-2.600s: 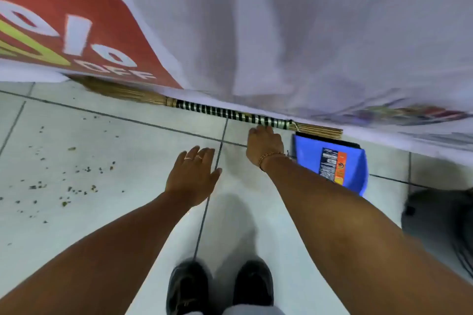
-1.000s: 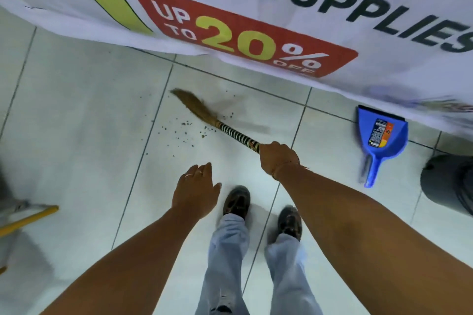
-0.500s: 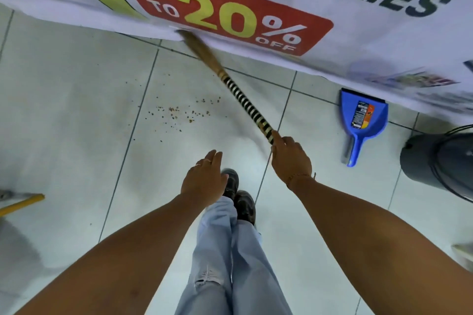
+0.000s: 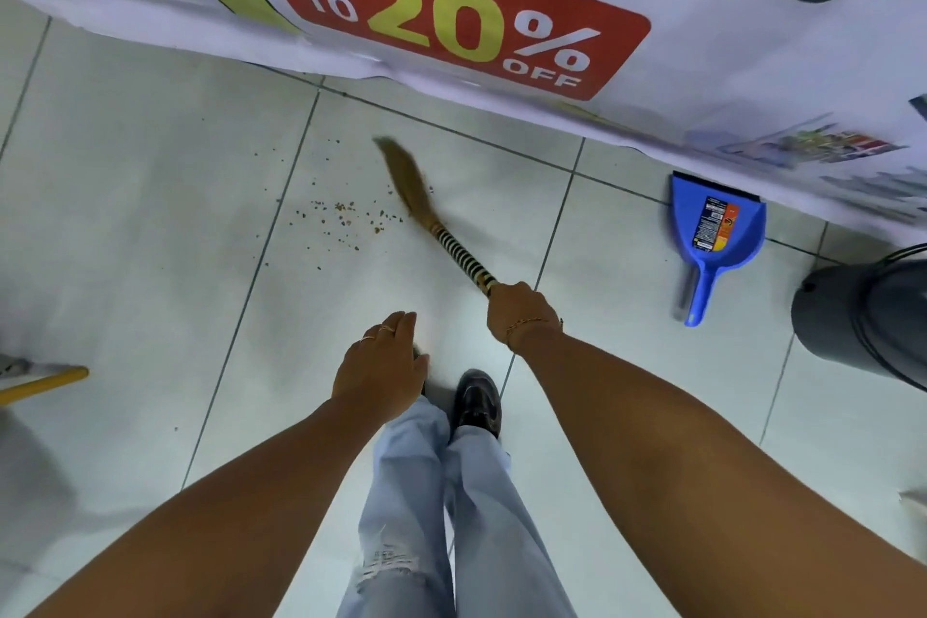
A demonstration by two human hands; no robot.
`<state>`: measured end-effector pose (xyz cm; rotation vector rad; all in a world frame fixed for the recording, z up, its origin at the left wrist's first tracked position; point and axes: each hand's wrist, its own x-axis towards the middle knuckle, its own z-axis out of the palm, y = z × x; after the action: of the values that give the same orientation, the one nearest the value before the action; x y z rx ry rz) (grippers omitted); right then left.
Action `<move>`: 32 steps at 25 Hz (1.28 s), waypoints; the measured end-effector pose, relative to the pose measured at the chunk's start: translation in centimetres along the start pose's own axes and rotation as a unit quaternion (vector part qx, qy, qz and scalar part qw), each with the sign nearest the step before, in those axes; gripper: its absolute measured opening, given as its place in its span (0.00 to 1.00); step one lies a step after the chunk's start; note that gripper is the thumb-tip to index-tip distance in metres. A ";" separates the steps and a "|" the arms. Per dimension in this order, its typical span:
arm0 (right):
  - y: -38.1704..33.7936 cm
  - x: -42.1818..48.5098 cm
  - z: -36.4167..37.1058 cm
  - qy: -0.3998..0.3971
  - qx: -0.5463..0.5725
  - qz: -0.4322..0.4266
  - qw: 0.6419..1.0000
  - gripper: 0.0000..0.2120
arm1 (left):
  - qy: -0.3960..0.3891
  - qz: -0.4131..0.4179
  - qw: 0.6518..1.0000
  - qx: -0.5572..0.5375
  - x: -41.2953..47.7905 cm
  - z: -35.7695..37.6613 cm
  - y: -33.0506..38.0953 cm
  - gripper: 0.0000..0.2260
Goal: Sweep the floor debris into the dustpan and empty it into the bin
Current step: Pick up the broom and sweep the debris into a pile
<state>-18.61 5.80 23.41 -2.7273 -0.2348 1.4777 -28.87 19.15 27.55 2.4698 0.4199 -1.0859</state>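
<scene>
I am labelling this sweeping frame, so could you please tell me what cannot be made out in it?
Head view only:
- Bin: cut off by the right edge; its contents cannot be seen.
- Broom bristles: motion-blurred, so floor contact is unclear.
- Debris: specks too small to identify.
- Dustpan label: too small to read.
- Yellow handle: cut off by the left edge.
- Left shoe: hidden under the left hand.

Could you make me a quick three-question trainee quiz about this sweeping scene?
1. True or false: the right hand grips the broom.
2. The blue dustpan lies: A) under the debris; B) apart, to its right; C) inside the bin.
3. Fill in: the left hand holds ____.

Key: 1 true; 2 B; 3 nothing.
</scene>
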 end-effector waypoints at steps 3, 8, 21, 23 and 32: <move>-1.6 -1.1 2.6 -0.015 -0.010 -0.019 1.000 0.18 | 0.003 -0.006 1.000 -0.009 -0.8 0.4 -0.9 0.24; -2.2 -3.2 5.5 0.015 -0.001 -0.063 0.998 0.22 | 0.003 -0.009 1.000 -0.020 -2.1 0.9 -3.3 0.24; -7.4 -6.4 11.7 -0.035 0.192 0.149 0.969 0.20 | -0.003 0.019 0.999 0.036 -4.6 -0.1 -11.8 0.25; -8.9 -7.0 12.8 -0.044 0.146 0.111 0.982 0.19 | -0.004 0.013 0.999 0.039 -4.9 -0.1 -13.0 0.24; -15.9 -6.2 14.9 -0.029 0.164 0.067 0.984 0.17 | 0.005 0.011 1.000 0.015 -7.3 1.6 -17.0 0.26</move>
<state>-36.23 19.92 21.94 -2.4805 0.1811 1.4736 -41.86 32.45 27.91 2.5008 0.3799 -1.0791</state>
